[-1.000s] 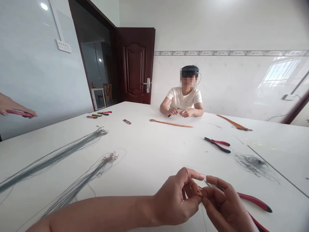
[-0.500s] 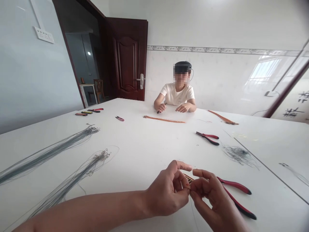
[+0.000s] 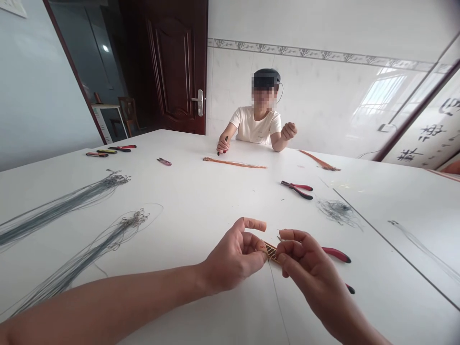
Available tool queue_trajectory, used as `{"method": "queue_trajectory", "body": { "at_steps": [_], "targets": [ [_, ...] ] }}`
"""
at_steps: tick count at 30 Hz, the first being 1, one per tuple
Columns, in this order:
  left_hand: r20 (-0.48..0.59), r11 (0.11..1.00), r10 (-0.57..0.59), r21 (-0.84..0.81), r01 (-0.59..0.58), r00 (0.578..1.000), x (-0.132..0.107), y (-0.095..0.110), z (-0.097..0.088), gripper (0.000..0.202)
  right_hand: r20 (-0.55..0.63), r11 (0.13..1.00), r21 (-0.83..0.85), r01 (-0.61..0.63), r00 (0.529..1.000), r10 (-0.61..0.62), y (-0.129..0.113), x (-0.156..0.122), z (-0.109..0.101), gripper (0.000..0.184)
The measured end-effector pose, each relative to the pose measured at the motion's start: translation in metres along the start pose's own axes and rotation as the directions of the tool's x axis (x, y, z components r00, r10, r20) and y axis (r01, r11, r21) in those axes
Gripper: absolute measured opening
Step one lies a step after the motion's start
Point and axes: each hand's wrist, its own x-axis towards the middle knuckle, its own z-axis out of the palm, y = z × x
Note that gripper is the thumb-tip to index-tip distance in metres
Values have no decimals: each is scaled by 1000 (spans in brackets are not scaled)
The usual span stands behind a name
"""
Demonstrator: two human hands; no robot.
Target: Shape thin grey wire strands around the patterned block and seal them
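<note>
A small flat orange-brown strip with a dark lattice pattern is held level above the table between my two hands. My left hand pinches its left end between thumb and fingers, the index finger stretched out above. At its right end, my right hand pinches it with thumb and fingertips. A thin thread or wire hangs down from beneath the strip. Red-and-black pliers lie partly hidden behind my right hand.
Bundles of thin grey wire lie at left. Other pliers, a grey wire tangle, an orange bundle and small snips are on the white table. Across sits a person holding a dark tool.
My hands have drawn slightly apart, showing more of the strip. The person opposite has raised one hand. The whole view has shifted, with things now further left and higher.
</note>
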Motion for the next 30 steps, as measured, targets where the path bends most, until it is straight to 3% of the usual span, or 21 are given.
{"method": "queue_trajectory", "body": {
  "at_steps": [12, 15, 18, 20, 24, 30],
  "targets": [
    [53, 999, -14, 33, 12, 998, 0, -4, 0, 39, 194, 999, -43, 31, 981, -22, 7, -2, 0, 14],
    [64, 999, -47, 5, 46, 997, 1, 1, 0, 40, 166, 999, -31, 27, 986, -22, 6, 2, -5, 19],
    [32, 998, -62, 8, 61, 998, 3, 5, -1, 41, 92, 984, -160, 77, 994, -63, 5, 14, -22, 15],
    [-2, 998, -57, 14, 57, 998, 4, 6, -2, 41, 65, 925, -374, 71, 997, -51, 5, 23, -36, 13],
    [-40, 999, -45, 17, 46, 998, 5, 4, -4, 41, 50, 678, -734, 19, 998, 25, 8, 32, -55, 16],
    [-87, 1000, -26, 4, 26, 996, 6, -1, -6, 37, 209, 488, -847, 211, 976, -61, 21, 32, -57, 16]
  ]
}}
